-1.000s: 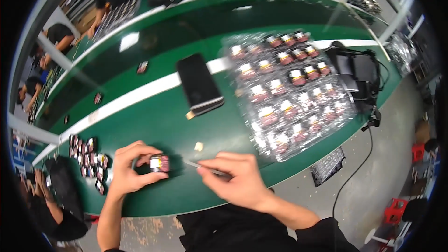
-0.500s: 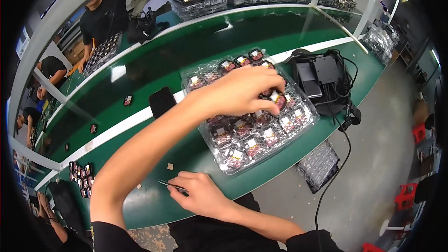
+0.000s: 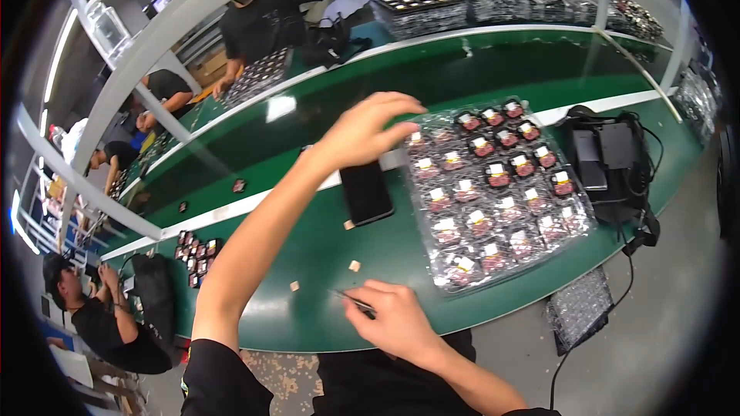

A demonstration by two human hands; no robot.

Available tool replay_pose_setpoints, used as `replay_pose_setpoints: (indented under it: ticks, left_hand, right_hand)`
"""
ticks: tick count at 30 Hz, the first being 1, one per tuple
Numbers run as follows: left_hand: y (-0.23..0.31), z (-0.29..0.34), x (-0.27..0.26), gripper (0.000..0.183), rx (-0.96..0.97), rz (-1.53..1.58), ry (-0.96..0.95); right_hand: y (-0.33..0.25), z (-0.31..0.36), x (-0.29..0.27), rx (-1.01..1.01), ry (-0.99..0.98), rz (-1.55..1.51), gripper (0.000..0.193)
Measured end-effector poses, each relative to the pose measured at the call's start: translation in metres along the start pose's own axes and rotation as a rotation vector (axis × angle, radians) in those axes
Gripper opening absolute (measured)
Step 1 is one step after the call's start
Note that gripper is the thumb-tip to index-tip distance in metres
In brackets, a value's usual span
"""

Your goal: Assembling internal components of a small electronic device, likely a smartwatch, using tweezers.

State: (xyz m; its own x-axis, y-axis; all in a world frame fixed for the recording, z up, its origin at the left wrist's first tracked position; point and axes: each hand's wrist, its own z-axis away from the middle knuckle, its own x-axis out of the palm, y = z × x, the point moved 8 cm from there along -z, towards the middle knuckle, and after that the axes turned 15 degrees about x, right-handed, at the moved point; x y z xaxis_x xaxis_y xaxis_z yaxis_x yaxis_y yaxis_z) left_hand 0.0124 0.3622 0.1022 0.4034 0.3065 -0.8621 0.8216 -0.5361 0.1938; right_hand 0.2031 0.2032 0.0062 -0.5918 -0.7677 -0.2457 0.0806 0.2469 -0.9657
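Note:
My left hand (image 3: pixel 374 131) hovers beside the upper left corner of a clear plastic tray (image 3: pixel 456 286), its fingers stretched out and apart, with nothing seen in them. Several rows of small black-and-pink parts (image 3: pixel 499 176) with whitish tops fill the tray. Below my left wrist lies a black phone (image 3: pixel 368 194). Near the front edge of the green table, my right hand (image 3: pixel 395 322) is closed on a pair of thin tweezers (image 3: pixel 361 304), tips pointing left. Small beige squares (image 3: pixel 354 266) lie close to the tweezer tips.
A bunch of similar parts (image 3: pixel 196 256) sits on the left of the table. Beyond the white rail runs a green conveyor belt (image 3: pixel 493 62) carrying a couple of parts. Right of the tray rests a black bag (image 3: pixel 609 158) with cables. Other people work across the belt and at left.
My left hand has lifted off the parts in the tray and moved to its upper left, fingers opening out. My right hand keeps the tweezers. The whole view has shifted left.

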Motion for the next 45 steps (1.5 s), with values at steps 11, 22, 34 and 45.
replay_pose_setpoints:
  ticks: [11,22,34,45]
  left_hand:
    - [-0.093,0.200,-0.036,0.026,-0.392,-0.272,0.004]
    - [-0.015,0.273,-0.077,0.038,-0.473,-0.135,-0.179]
    - [-0.061,0.340,-0.101,0.019,-0.645,-0.399,0.054]
    - [-0.011,0.404,-0.176,0.037,-0.821,-0.323,0.109]
  right_hand:
    - [-0.014,-0.004,0.012,0.043,-0.043,0.063,0.015]
    - [-0.019,-0.007,0.016,0.085,0.019,0.149,0.017]
    - [-0.019,-0.006,0.021,0.092,0.003,0.208,0.016]
    - [-0.019,-0.010,0.020,0.071,0.017,0.210,0.015]
